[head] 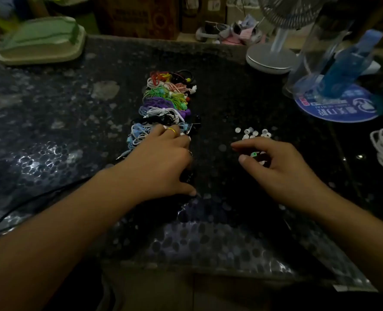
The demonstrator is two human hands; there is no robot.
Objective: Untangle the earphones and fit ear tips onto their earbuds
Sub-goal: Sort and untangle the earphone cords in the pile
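A person's two hands work over a dark, glossy, speckled surface (73, 135). The left hand (163, 162) rests with spread fingers on the near end of a row of bundled earphones (163, 104) — thin rubbery cords in red, green, purple, white, black and pale blue. The right hand (273, 162) curls loosely around a few small ear tips, one green; just beyond it lies a scatter of soft white ring-shaped ear tips (253, 133). The step appears to be choosing the next bundle — next comes lifting and uncoiling it
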